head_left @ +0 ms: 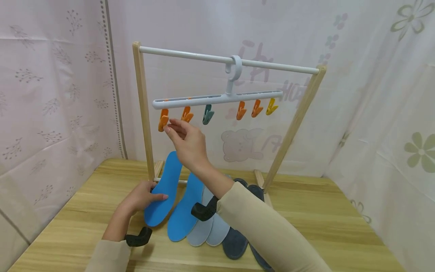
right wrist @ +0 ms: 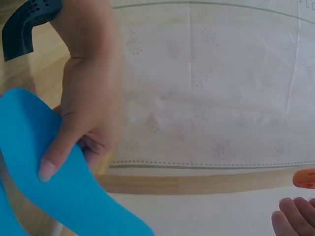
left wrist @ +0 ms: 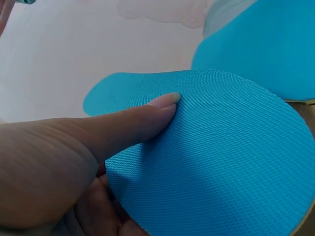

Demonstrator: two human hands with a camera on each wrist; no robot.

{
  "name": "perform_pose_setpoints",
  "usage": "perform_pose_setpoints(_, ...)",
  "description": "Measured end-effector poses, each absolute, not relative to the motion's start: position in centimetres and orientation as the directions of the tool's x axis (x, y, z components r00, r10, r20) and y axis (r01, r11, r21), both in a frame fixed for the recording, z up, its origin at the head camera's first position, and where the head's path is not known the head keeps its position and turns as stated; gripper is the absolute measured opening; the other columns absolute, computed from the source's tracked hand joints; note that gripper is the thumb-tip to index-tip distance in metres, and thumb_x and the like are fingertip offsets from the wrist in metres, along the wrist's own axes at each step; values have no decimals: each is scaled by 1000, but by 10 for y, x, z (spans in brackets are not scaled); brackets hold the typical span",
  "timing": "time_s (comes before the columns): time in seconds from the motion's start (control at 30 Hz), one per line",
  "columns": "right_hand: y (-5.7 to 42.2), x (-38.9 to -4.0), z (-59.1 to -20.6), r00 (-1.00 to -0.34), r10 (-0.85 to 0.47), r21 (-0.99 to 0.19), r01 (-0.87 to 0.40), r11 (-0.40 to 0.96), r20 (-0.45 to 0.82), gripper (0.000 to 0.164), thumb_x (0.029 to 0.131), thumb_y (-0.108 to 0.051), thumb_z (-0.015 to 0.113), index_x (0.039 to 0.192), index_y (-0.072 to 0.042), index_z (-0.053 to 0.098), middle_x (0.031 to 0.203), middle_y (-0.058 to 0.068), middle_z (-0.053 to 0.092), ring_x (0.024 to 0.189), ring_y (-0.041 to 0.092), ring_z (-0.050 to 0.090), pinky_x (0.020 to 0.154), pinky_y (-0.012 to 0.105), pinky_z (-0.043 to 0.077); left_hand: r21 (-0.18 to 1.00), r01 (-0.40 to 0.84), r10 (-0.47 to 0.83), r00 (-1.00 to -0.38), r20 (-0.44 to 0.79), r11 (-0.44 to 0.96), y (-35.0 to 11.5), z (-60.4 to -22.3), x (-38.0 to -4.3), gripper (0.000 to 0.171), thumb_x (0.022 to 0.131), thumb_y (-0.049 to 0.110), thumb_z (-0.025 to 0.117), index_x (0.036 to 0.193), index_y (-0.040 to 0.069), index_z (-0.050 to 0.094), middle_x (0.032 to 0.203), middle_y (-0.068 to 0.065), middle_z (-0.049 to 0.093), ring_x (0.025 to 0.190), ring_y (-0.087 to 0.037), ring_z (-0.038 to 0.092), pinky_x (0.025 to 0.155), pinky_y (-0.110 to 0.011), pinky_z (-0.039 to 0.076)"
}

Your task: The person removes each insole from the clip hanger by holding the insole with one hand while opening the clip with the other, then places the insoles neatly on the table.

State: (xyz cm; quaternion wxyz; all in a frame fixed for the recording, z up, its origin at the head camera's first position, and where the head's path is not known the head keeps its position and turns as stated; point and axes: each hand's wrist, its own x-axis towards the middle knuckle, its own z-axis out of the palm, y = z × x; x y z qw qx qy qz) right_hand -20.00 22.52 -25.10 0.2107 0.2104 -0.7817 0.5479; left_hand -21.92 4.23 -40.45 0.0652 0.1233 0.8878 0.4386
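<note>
My left hand (head_left: pixel 142 197) holds a blue insole (head_left: pixel 165 192) by its edge. In the left wrist view the thumb (left wrist: pixel 142 120) lies on its textured top, and the other fingers are partly hidden beneath. My right hand (head_left: pixel 190 145) is raised beside the leftmost orange clip (head_left: pixel 163 120), its thumb tip close to the clip's lower part; whether they touch I cannot tell. In the right wrist view its fingertips (right wrist: pixel 295 216) show near the orange clip (right wrist: pixel 304 178). The clip hangs from a white hanger (head_left: pixel 193 101).
A wooden-sided stand (head_left: pixel 142 94) carries the hanger on its white bar (head_left: pixel 190 55). More clips hang along it, including a green one (head_left: pixel 208 114) and a yellow one (head_left: pixel 271 107). A second blue insole (head_left: pixel 185 215), grey insoles (head_left: pixel 200 230) and dark insoles (head_left: pixel 235 243) lie on the table.
</note>
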Motion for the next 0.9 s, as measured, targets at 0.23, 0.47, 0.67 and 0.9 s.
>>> perform_pose_setpoints(0.23, 237, -196, -247, -809, -179, -741, -586, 328, 561, 43, 100, -27, 64, 140, -11, 60, 128, 6, 72, 117, 18, 70, 97, 25, 56, 770, 145, 277, -960, -43, 622, 45, -415, -224, 32, 92, 23, 76, 111, -2, 71, 99, -11, 72, 86, -19, 66, 73, -39, 60)
perform_pose_setpoints(0.47, 249, -190, -246, -792, -245, -691, -609, 389, 560, 42, 101, -27, 63, 139, -9, 61, 129, 6, 71, 119, 18, 69, 98, 27, 56, 761, 154, 282, -958, -41, 630, 49, -424, -226, 24, 92, 22, 75, 98, -1, 69, 84, -8, 66, 75, -18, 60, 67, -33, 55)
perform_pose_setpoints(0.67, 268, -179, -251, -797, -258, -678, -602, 422, 546, 39, 101, -28, 63, 137, -12, 63, 130, 4, 71, 119, 17, 69, 98, 30, 57, 764, 150, 279, -959, -41, 628, 52, -429, -229, 26, 93, 21, 74, 102, -2, 68, 87, -9, 66, 76, -19, 60, 67, -33, 54)
perform_pose_setpoints(0.9, 296, -168, -259, -808, -270, -694, -589, 415, 524, 38, 102, -29, 62, 136, -13, 64, 130, 2, 71, 119, 17, 68, 98, 35, 57, 761, 127, 256, -965, -53, 637, 55, -433, -230, 24, 93, 20, 74, 97, -1, 63, 81, -6, 56, 75, -19, 55, 64, -31, 48)
